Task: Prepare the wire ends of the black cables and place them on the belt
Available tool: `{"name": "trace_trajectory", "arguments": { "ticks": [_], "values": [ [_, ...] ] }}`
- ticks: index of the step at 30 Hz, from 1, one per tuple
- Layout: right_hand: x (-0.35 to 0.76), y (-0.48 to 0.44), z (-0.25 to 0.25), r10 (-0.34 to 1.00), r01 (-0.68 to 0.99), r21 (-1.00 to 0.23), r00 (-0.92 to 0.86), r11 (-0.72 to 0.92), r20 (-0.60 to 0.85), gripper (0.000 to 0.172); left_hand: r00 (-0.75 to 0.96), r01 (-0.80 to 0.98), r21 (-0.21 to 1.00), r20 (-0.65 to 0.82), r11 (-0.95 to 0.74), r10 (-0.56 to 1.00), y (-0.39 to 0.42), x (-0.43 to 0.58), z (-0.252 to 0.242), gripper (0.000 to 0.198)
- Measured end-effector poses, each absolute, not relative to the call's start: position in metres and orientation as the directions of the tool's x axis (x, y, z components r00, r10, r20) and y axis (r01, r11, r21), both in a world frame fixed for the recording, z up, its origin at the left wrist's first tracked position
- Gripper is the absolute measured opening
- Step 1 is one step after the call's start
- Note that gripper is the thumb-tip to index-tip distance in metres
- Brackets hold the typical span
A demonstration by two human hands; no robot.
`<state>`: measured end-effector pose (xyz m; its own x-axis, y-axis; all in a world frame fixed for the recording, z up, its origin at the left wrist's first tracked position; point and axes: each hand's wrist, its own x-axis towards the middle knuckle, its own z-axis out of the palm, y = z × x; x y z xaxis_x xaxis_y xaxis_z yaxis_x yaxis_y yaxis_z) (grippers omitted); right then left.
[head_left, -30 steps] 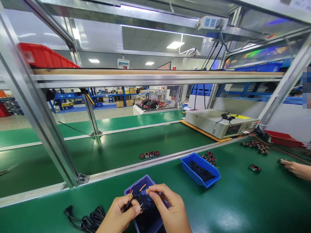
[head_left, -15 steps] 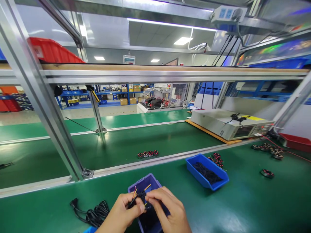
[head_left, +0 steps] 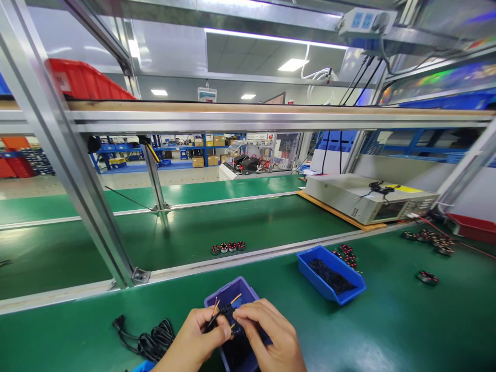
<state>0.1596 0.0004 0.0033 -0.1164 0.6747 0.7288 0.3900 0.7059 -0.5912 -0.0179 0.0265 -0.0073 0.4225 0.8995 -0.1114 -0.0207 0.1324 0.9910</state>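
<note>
Both my hands are at the bottom middle, over a small purple bin (head_left: 232, 290) on the green bench. My left hand (head_left: 196, 342) pinches a small dark part with red, yellow and orange wires (head_left: 222, 309) sticking up from it. My right hand (head_left: 271, 336) is closed on the same part from the right, fingertips meeting the left hand's. What lies inside the bin is dark and mostly hidden by my hands.
A blue bin (head_left: 331, 274) of black pieces sits to the right, small round coil parts (head_left: 346, 253) behind it. Several coil parts (head_left: 228, 247) lie on the belt. A coiled black cable (head_left: 145, 341) lies left. A grey instrument (head_left: 372, 202) and red tray (head_left: 470, 227) stand far right.
My view has swung left; a co-worker's hand at the far right has dropped out of sight. The coil parts on the belt have drifted left. My hands keep the wired part.
</note>
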Motion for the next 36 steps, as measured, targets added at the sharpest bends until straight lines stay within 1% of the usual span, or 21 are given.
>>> {"name": "trace_trajectory", "arguments": {
  "ticks": [5,8,10,12,16,18,20,23,25,27,28,29,30,31,32,33,34,35,36],
  "values": [
    [0.159,0.001,0.003,0.668,0.419,-0.554,-0.195,0.719,0.718,0.019,0.425,-0.046,0.989,-0.107,0.14,0.899,0.026,-0.017,-0.008,0.053],
    [0.162,0.001,0.005,0.648,0.426,-0.519,-0.249,0.741,0.72,0.021,0.414,-0.038,0.983,-0.148,0.179,0.898,0.025,-0.017,-0.006,0.052],
    [0.163,0.002,0.007,0.642,0.422,-0.509,-0.281,0.75,0.713,0.022,0.398,-0.059,0.982,-0.139,0.177,0.907,0.024,-0.018,-0.004,0.051],
    [0.163,0.003,0.007,0.66,0.424,-0.526,-0.283,0.737,0.696,0.024,0.396,-0.079,0.984,-0.114,0.158,0.911,0.024,-0.02,-0.003,0.05],
    [0.16,0.004,0.005,0.74,0.439,-0.606,-0.265,0.663,0.618,0.026,0.424,-0.087,0.988,-0.077,0.125,0.902,0.023,-0.023,-0.003,0.04],
    [0.159,0.005,0.004,0.761,0.431,-0.631,-0.296,0.645,0.577,0.026,0.434,-0.101,0.991,-0.036,0.089,0.9,0.022,-0.022,-0.004,0.04],
    [0.159,0.004,0.007,0.775,0.418,-0.652,-0.327,0.632,0.542,0.028,0.446,-0.106,0.992,-0.018,0.072,0.895,0.022,-0.02,-0.004,0.044],
    [0.164,0.002,0.016,0.794,0.394,-0.691,-0.351,0.606,0.496,0.027,0.49,-0.018,0.997,-0.059,0.078,0.869,0.021,-0.019,-0.001,0.046],
    [0.17,-0.001,0.024,0.799,0.354,-0.727,-0.393,0.588,0.454,0.022,0.507,0.081,0.997,-0.056,0.018,0.86,0.02,-0.022,0.005,0.04],
    [0.177,-0.004,0.031,0.775,0.283,-0.776,-0.507,0.563,0.378,0.015,0.486,0.199,0.977,-0.031,-0.076,0.873,0.02,-0.027,0.014,0.03],
    [0.18,-0.005,0.032,0.754,0.255,-0.798,-0.564,0.546,0.336,0.016,0.477,0.255,0.959,-0.016,-0.121,0.879,0.02,-0.031,0.018,0.025],
    [0.182,-0.005,0.033,0.746,0.26,-0.809,-0.598,0.528,0.294,0.023,0.478,0.3,0.941,-0.005,-0.158,0.878,0.021,-0.034,0.023,0.021],
    [0.183,-0.004,0.032,0.759,0.324,-0.79,-0.6,0.521,0.254,0.031,0.492,0.328,0.927,-0.004,-0.181,0.871,0.021,-0.038,0.027,0.018],
    [0.183,-0.002,0.03,0.793,0.434,-0.738,-0.566,0.517,0.223,0.037,0.512,0.335,0.925,-0.016,-0.183,0.859,0.022,-0.041,0.029,0.018],
    [0.181,0.002,0.026,0.835,0.561,-0.655,-0.51,0.506,0.208,0.038,0.533,0.325,0.932,-0.039,-0.162,0.845,0.023,-0.043,0.03,0.019],
    [0.178,0.006,0.021,0.867,0.675,-0.557,-0.453,0.485,0.207,0.034,0.551,0.301,0.946,-0.068,-0.121,0.832,0.024,-0.044,0.029,0.02],
    [0.174,0.01,0.016,0.884,0.755,-0.461,-0.419,0.466,0.208,0.024,0.562,0.263,0.963,-0.098,-0.065,0.821,0.025,-0.044,0.027,0.023],
    [0.169,0.015,0.011,0.887,0.797,-0.39,-0.413,0.462,0.206,0.012,0.569,0.213,0.977,-0.124,0.0,0.813,0.026,-0.043,0.023,0.026],
    [0.164,0.019,0.005,0.881,0.811,-0.343,-0.429,0.474,0.2,0.008,0.572,0.158,0.986,-0.139,0.058,0.809,0.027,-0.041,0.019,0.03]
  ]
}}
